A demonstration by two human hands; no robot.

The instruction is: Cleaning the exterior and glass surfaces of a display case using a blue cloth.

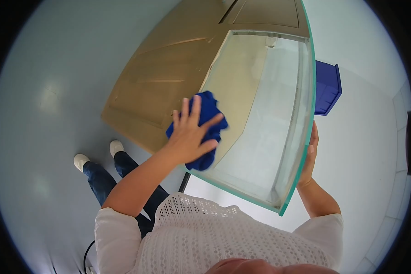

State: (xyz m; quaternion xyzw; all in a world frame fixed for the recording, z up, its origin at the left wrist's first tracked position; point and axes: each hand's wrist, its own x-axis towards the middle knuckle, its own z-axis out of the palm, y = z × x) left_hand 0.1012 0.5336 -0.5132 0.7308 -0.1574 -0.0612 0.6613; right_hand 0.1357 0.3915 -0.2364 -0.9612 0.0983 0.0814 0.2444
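My left hand (188, 137) lies with spread fingers on a crumpled blue cloth (203, 161). The cloth is pressed against the glass at the near left of a brown panelled cabinet (164, 75). A large glass pane (267, 113) with a green-tinted edge (310, 137) covers the cabinet's right part, and pale surfaces show through it. On the far right side, my right hand (308, 157) rests along the outside of that edge. Part of this hand is hidden behind the glass, so its grip is unclear.
A dark blue plastic bin (327, 88) stands beyond the right edge of the glass. The glass corner (281, 212) sticks out close to my body. Grey floor (54, 120) lies to the left, where a black cable (85, 257) curves. Pale tiles (397, 147) line the right.
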